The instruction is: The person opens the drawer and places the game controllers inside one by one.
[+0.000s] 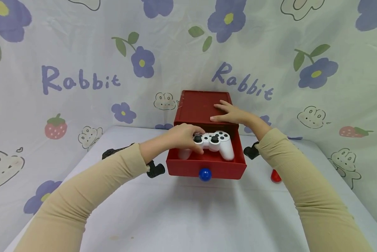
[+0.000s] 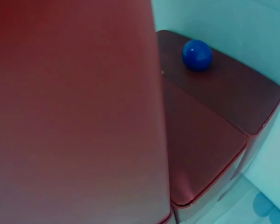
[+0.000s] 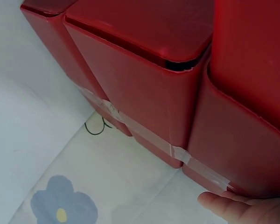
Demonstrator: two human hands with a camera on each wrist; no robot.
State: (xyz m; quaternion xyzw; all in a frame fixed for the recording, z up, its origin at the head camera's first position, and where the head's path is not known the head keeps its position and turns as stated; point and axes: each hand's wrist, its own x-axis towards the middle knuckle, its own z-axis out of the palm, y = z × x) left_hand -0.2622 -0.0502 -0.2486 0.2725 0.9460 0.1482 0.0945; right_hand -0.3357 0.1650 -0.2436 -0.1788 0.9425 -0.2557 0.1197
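A red drawer box stands at the back of the table with its drawer pulled out, a blue round knob on the front. Inside lies a white game controller with black sticks. My left hand reaches over the drawer and grips the controller's left side, with the thumb towards the front; its left handle is partly covered. On top of the box rests my right hand, fingers spread. The left wrist view shows red panels and the blue knob, but no hand.
Clear tape runs around the red box sides in the right wrist view. A small red object lies on the white table, partly behind my right sleeve. A patterned cloth hangs close behind the box.
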